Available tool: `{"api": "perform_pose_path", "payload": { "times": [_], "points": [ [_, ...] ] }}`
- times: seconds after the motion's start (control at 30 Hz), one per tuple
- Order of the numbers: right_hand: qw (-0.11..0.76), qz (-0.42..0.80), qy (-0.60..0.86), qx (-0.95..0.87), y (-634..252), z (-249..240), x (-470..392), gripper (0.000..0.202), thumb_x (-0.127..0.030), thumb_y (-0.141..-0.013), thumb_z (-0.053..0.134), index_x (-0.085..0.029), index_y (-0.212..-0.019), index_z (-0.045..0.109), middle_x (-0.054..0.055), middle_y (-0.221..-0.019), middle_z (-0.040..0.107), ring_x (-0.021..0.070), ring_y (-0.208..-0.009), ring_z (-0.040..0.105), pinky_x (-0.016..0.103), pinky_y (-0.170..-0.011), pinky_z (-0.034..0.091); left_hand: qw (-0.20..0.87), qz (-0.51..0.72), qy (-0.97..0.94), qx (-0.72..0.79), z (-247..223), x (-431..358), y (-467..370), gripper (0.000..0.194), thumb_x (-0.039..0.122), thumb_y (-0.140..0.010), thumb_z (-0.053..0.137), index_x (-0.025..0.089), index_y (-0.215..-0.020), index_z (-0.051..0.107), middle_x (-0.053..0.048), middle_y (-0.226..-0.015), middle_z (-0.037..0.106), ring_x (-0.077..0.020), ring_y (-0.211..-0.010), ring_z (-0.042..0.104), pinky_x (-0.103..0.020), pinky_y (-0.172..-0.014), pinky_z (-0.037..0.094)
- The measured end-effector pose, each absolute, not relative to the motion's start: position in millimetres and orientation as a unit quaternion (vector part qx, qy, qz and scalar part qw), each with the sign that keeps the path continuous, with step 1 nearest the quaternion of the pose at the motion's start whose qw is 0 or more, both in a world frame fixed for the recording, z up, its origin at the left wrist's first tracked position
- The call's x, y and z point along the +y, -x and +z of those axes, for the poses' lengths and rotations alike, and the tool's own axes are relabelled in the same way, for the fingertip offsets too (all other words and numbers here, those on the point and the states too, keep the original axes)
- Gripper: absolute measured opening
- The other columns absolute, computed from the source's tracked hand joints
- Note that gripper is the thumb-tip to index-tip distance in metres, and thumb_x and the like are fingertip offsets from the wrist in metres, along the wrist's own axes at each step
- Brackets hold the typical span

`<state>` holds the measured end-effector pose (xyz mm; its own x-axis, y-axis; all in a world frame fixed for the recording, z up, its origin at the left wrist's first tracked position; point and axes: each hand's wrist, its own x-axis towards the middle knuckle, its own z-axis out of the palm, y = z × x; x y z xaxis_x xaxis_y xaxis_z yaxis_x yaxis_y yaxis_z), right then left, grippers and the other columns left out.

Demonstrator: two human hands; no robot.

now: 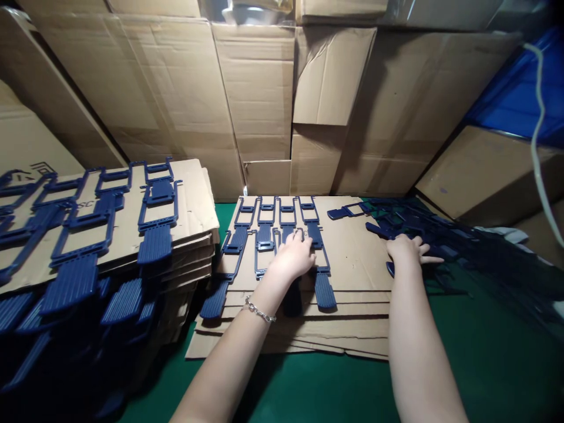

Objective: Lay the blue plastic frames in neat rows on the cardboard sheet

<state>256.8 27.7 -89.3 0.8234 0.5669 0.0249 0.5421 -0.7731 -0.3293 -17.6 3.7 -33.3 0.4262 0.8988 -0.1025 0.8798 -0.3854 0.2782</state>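
Observation:
My left hand (294, 254) is over the cardboard sheet (352, 258), its fingers bent together on a dark blue plastic frame with a ribbed paddle end (292, 298). My wrist and hand cover much of that frame. Similar blue frames lie side by side on the sheet, one with its ribbed end (325, 292) just right of my left hand. My right hand (408, 249) reaches over the loose pile of blue plastic parts (458, 238), its fingers spread. A single blue part (348, 210) lies flat on the sheet between the pile and the rows.
At the left stands a taller stack of cardboard sheets (191, 202) layered with more blue frames (70, 285). Cardboard boxes (176, 100) wall off the back. A pale cable (538, 129) hangs at the right by a blue bag (515, 94). The tabletop (317, 388) is green.

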Motion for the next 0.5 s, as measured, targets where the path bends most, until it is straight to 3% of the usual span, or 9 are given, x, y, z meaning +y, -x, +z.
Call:
{"api": "perform_pose_path", "payload": {
  "times": [0.17, 0.33, 0.43, 0.5],
  "points": [
    [0.18, 0.023, 0.936, -0.301, -259.7, -89.6, 25.3, 0.032, -0.031, -0.08, 0.051, -0.019, -0.107, 0.064, 0.015, -0.122, 0.041, 0.0391, -0.118, 0.026, 0.063, -0.097, 0.011, 0.153, 0.041, -0.837, 0.524, -36.1, 4.2, 17.3, 0.046, 0.034, -0.081, 0.042, 0.017, -0.124, 0.045, -0.017, -0.139, 0.032, -0.0316, -0.127, 0.031, -0.047, -0.097, 0.035],
    [0.294, -0.057, 0.902, -0.31, -258.8, -84.6, 21.0, 0.025, -0.039, -0.079, 0.056, -0.021, -0.094, 0.066, 0.012, -0.11, 0.049, 0.0347, -0.113, 0.033, 0.056, -0.094, 0.021, 0.145, 0.088, -0.855, 0.489, -33.4, 5.7, 16.9, 0.039, 0.027, -0.083, 0.039, 0.016, -0.12, 0.048, -0.014, -0.135, 0.039, -0.0272, -0.122, 0.039, -0.041, -0.096, 0.038],
    [0.349, -0.093, 0.873, -0.328, -258.8, -75.2, 17.9, 0.025, -0.038, -0.082, 0.051, -0.017, -0.086, 0.064, 0.013, -0.107, 0.051, 0.0293, -0.103, 0.042, 0.041, -0.082, 0.035, 0.134, 0.122, -0.864, 0.47, -31.1, 6.6, 17.0, 0.037, 0.025, -0.084, 0.038, 0.015, -0.117, 0.05, -0.013, -0.129, 0.046, -0.0242, -0.119, 0.043, -0.037, -0.097, 0.038],
    [0.365, -0.112, 0.858, -0.344, -259.0, -69.0, 16.2, 0.026, -0.037, -0.085, 0.047, -0.015, -0.082, 0.061, 0.014, -0.101, 0.052, 0.0249, -0.092, 0.047, 0.032, -0.07, 0.036, 0.128, 0.139, -0.869, 0.456, -29.5, 6.2, 16.8, 0.035, 0.024, -0.085, 0.038, 0.015, -0.115, 0.052, -0.012, -0.124, 0.05, -0.0226, -0.116, 0.046, -0.034, -0.097, 0.038]
  ]
}}
